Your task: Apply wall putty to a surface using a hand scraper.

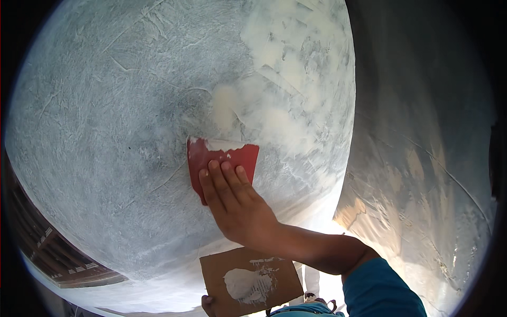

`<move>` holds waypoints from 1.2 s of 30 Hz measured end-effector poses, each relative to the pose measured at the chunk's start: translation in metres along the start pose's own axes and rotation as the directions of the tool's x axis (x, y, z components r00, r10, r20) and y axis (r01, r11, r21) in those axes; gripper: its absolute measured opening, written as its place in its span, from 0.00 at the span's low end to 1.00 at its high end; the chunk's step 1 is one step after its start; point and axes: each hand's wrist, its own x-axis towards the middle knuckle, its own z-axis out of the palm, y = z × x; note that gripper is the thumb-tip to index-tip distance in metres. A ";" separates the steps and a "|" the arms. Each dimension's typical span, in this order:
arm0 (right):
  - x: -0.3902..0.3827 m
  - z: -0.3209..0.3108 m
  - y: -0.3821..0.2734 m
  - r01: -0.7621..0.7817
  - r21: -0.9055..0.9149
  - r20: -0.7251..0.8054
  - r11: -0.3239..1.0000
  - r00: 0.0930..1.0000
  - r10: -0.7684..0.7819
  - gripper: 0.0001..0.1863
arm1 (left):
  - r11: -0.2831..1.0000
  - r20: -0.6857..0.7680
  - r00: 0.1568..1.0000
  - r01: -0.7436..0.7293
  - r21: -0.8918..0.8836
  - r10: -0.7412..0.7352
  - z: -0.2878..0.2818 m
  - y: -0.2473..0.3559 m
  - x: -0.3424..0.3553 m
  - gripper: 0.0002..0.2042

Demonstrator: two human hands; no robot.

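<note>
A red flat putty spreader (pixel 227 158) rests against the grey-white wall (pixel 116 132), its top edge coated with white putty. My right hand (pixel 237 206) is closed on it, the fingers lying across its face and the thumb hidden. Lower down, my left hand (pixel 208 304) grips the left edge of a brown board (pixel 216 264); only a small part of that hand shows. On the board sits a mound of white putty (pixel 243 284), with thin smears to its right. Cream patches of filler (pixel 282 47) cover the wall's upper right.
A second, darker wall (pixel 417 132) meets this one at a corner on the right, streaked with light. At the lower left is a brown slatted opening or frame (pixel 53 245). A bright area (pixel 327 280) and part of a foot (pixel 311 296) show below, beside the board.
</note>
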 end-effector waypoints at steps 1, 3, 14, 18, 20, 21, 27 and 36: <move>-0.013 -0.006 -0.011 0.049 0.099 0.066 0.994 0.996 -0.056 0.30 | 1.000 -0.002 1.000 0.004 0.000 -0.004 0.002 0.000 0.000 0.38; -0.026 -0.028 -0.007 0.000 0.301 0.126 0.954 0.991 -0.040 0.28 | 1.000 -0.005 1.000 0.020 0.004 -0.020 0.006 -0.001 0.003 0.39; -0.071 -0.020 0.115 -0.504 0.120 -0.291 0.856 0.806 0.515 0.33 | 0.980 0.015 0.999 0.042 0.196 -0.045 0.039 -0.001 0.009 0.40; -0.115 0.026 0.054 -0.317 0.035 -0.018 0.948 0.948 0.318 0.30 | 0.994 -0.047 0.997 0.071 0.088 -0.067 0.018 0.004 0.015 0.40; -0.129 0.004 0.034 -0.270 0.168 0.105 0.948 0.961 0.255 0.29 | 0.996 -0.089 0.993 0.085 0.037 -0.082 0.003 0.013 0.014 0.40; -0.133 -0.011 0.033 -0.238 0.283 0.154 0.929 0.967 0.201 0.29 | 0.998 -0.109 0.992 0.057 0.009 -0.056 0.000 0.016 0.011 0.39; -0.074 -0.043 0.121 -0.399 0.145 -0.305 0.906 0.853 0.424 0.35 | 0.997 -0.103 0.994 0.027 0.075 -0.019 0.008 0.008 0.002 0.39; -0.119 -0.007 0.026 -0.121 0.235 0.096 0.964 0.990 0.101 0.31 | 0.963 -0.036 0.999 -0.021 0.268 0.032 0.030 -0.008 0.005 0.39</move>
